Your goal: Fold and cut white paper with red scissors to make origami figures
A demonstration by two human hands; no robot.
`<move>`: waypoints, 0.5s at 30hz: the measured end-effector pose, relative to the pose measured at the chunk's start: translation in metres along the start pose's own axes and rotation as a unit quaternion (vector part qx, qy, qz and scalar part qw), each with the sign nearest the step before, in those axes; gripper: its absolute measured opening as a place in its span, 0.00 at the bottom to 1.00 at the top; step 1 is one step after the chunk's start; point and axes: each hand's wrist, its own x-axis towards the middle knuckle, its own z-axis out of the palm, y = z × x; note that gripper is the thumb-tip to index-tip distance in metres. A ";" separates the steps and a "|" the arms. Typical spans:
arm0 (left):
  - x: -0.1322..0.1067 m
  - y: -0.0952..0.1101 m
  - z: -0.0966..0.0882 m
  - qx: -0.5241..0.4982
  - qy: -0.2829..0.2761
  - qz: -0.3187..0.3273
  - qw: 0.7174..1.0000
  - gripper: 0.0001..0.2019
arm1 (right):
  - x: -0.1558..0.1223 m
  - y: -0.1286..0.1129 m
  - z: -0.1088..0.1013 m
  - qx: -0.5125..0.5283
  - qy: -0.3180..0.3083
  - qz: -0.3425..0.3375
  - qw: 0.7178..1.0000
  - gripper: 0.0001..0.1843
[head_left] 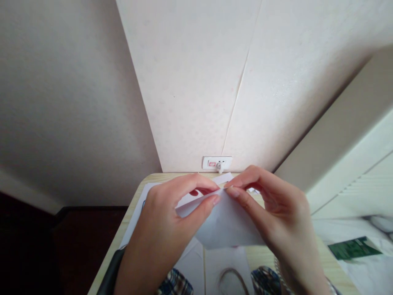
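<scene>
A white sheet of paper (227,225) is held up over the table, its top edge pinched between both hands. My left hand (172,217) grips that edge from the left, thumb in front and fingers behind. Close beside it, my right hand (273,217) pinches the paper's upper corner between thumb and forefinger. The fingertips of both hands nearly meet there. Whether the paper is folded, I cannot tell. Part of it is hidden behind my fingers.
Under my hands is a light wooden table (150,178) with more white papers (192,266) and a thin curved band (233,278). A wall socket (217,162) with a plug sits just behind the table. At right, a green packet (353,248) lies on a white surface.
</scene>
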 end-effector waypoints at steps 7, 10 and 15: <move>-0.005 0.005 0.000 -0.015 0.036 -0.019 0.999 0.05 | -0.001 0.001 0.005 0.002 -0.017 -0.007 1.000 0.06; -0.005 0.005 -0.001 -0.014 0.038 -0.022 0.999 0.05 | -0.001 0.000 0.007 0.017 -0.006 -0.011 1.000 0.04; -0.005 0.005 -0.002 -0.014 0.033 -0.009 0.999 0.05 | -0.003 -0.001 0.008 0.017 0.000 -0.003 1.000 0.05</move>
